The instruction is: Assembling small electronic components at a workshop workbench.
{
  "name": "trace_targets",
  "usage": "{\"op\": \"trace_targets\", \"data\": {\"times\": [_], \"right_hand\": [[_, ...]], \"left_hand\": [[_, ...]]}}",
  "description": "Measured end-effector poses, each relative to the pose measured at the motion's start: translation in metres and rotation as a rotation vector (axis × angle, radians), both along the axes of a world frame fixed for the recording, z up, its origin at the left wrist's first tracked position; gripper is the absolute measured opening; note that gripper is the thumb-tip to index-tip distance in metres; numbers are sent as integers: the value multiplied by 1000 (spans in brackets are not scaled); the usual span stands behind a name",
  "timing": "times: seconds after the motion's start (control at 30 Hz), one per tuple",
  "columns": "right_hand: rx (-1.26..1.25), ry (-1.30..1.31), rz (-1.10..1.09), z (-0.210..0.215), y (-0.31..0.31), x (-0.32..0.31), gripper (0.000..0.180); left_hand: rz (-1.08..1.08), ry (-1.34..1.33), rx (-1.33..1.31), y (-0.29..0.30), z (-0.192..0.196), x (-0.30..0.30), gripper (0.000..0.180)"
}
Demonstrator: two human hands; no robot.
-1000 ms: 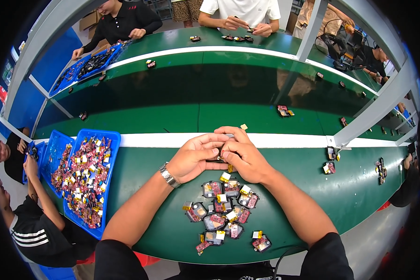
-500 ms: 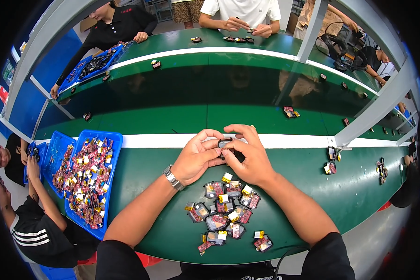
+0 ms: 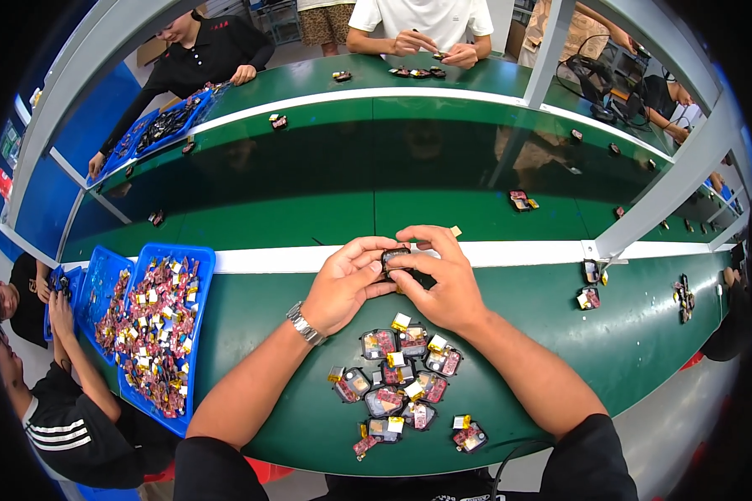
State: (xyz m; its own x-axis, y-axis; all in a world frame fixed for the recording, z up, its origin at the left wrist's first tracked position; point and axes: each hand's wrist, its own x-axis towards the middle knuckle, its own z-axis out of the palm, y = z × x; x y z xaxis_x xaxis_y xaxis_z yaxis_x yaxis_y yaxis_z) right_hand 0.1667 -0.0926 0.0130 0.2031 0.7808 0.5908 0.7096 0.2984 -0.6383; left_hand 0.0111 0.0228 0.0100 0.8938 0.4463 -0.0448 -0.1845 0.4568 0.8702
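My left hand (image 3: 342,288) and my right hand (image 3: 444,288) meet over the green table, just before the white rail. Between their fingertips they grip a small black plastic housing (image 3: 395,257), partly covered by the fingers. A small pale tab (image 3: 455,231) shows beyond the right fingers; whether it joins the housing is hidden. Nearer to me, between my forearms, lies a cluster of black housings (image 3: 386,399) with red circuit boards and white-and-yellow batteries. One similar housing (image 3: 469,436) sits apart at the right of the cluster.
At left, a blue bin (image 3: 194,359) holds many red circuit boards with batteries; another blue bin (image 3: 100,263) adjoins it. Beyond the white rail (image 3: 267,259) runs a green belt (image 3: 443,219) with scattered housings. A grey post (image 3: 643,213) rises at right. Several people work around the table.
The black housing has been turned in my fingers, so more of its dark face shows. Both hands remain closed on it. The whole view has shifted slightly.
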Motion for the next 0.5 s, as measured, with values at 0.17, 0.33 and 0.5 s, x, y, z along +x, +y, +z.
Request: {"op": "trace_targets", "data": {"times": [0.17, 0.33, 0.5], "right_hand": [[8, 36, 9, 0, 0, -3, 16], [-110, 239, 34, -3, 0, -3, 16], [-148, 302, 75, -3, 0, -1, 15]], "left_hand": [[-3, -30, -6, 1, -3, 0, 28], [-11, -22, -13, 2, -4, -1, 28], [2, -39, -32, 2, -5, -1, 28]]}}
